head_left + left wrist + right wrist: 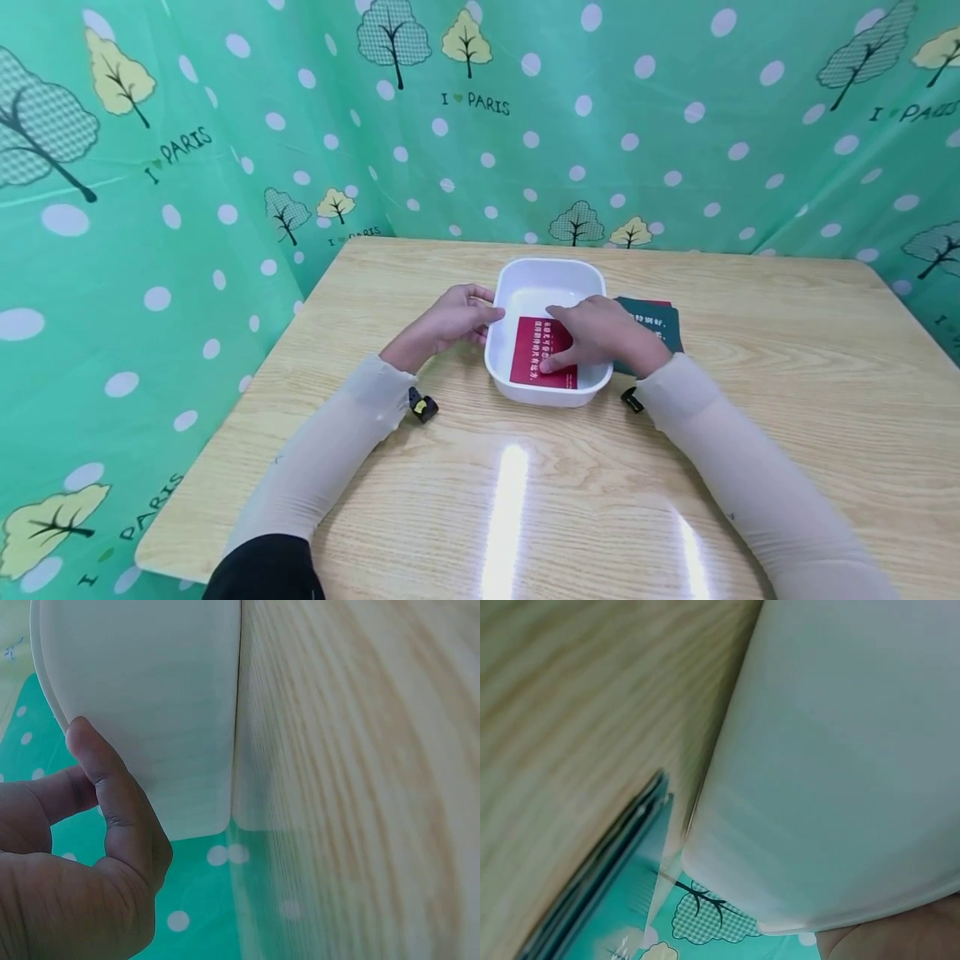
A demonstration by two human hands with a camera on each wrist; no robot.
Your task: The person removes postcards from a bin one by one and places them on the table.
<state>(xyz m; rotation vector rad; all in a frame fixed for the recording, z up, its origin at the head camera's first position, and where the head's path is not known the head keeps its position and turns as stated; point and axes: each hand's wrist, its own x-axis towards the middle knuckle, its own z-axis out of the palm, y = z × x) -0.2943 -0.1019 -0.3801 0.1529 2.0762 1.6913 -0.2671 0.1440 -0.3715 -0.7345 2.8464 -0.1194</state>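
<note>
A white plastic basin stands on the wooden table. At its left side my left hand holds the rim, with the thumb tip over the edge and fingers outside. In the left wrist view a fingertip meets the rim beside the outer wall. My right hand reaches over the right rim into the basin, thumb and index finger spread apart. Its thumb rests on a red card with white printed characters, lying in the basin. The other fingers are mostly hidden.
Right of the basin lies a small stack of dark green cards, with a red one showing at the back. The wooden table backs onto a green dotted curtain. Small black pieces, apparently wrist straps, sit by each wrist.
</note>
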